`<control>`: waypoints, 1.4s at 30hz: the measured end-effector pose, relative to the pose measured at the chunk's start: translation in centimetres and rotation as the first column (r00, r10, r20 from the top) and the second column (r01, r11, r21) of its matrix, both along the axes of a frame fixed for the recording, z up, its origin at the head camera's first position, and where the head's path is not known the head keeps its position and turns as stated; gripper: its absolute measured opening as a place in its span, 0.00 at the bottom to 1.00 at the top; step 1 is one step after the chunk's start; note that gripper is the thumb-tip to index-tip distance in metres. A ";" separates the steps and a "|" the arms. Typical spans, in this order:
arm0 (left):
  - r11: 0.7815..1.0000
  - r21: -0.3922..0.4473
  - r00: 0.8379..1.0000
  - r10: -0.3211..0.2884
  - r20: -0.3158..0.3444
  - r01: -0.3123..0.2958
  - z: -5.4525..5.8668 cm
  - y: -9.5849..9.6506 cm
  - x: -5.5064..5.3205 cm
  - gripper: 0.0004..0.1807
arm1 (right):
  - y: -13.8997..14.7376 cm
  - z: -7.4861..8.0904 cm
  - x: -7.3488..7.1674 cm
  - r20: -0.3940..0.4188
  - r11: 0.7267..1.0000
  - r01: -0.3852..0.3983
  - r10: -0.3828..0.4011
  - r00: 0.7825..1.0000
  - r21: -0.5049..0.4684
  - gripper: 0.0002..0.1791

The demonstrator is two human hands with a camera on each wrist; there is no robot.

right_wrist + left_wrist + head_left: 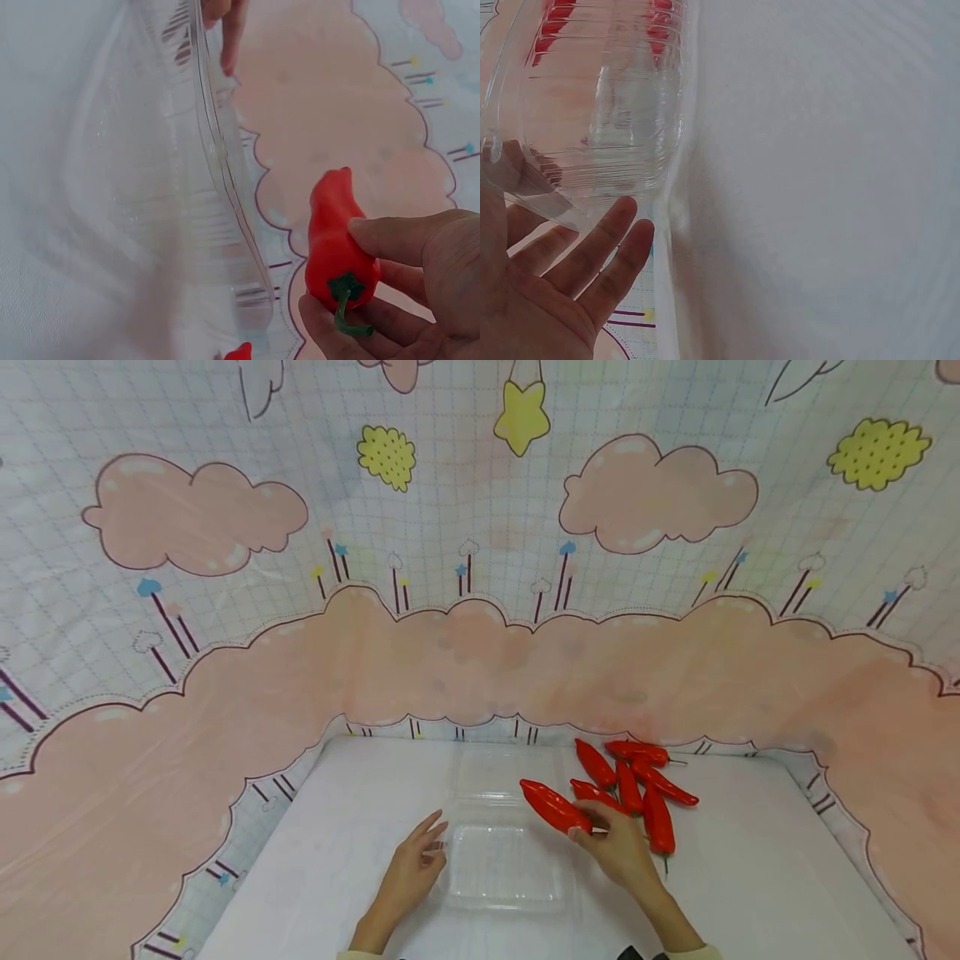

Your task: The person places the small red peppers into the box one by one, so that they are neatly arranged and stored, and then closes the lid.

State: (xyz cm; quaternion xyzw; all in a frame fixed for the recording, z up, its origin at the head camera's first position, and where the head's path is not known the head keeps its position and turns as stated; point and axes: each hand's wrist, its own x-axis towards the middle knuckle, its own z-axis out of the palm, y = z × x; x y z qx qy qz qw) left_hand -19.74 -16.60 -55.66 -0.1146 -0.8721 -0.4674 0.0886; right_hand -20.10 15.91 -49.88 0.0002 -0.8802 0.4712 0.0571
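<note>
My right hand [617, 845] pinches a red chili pepper [553, 805] between thumb and fingers, over the right side of a clear plastic container [510, 906]. In the right wrist view the held pepper [334, 236] shows its green stem toward the camera. My left hand [414, 870] is beside the container's left edge, fingers extended and holding nothing. From the left wrist view, the fingers of that left hand [570, 277] spread right by the container's clear wall [615, 97]. The container has a hinged lid [487, 768] folded back behind it.
Several red peppers [658, 822] lie in a loose pile on the white table [337, 827], right of the container and close to my right hand. Behind the table hangs a patterned cloth [480, 668] with pink clouds and stars.
</note>
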 end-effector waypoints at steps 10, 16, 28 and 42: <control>1.000 0.000 1.000 -0.012 0.003 0.012 -0.2 -0.1 -0.1 0.25 | -1.4 0.0 -0.3 0.017 1.000 -0.025 0.025 1.000 -0.005 0.24; 1.000 -0.015 1.000 -0.009 -0.004 0.009 0.0 -0.1 -0.1 0.25 | -2.1 -0.2 -0.6 0.028 0.999 -0.050 0.050 0.998 -0.003 0.24; 1.000 -0.011 1.000 -0.008 -0.007 0.008 -0.1 -0.1 -0.1 0.25 | -3.2 -0.8 -1.2 0.032 0.990 -0.143 0.143 0.989 0.002 0.23; 1.000 -0.023 1.000 -0.009 -0.010 0.009 0.0 -0.1 -0.1 0.25 | -4.7 -1.3 -2.2 0.079 0.983 -0.182 0.180 0.980 0.015 0.23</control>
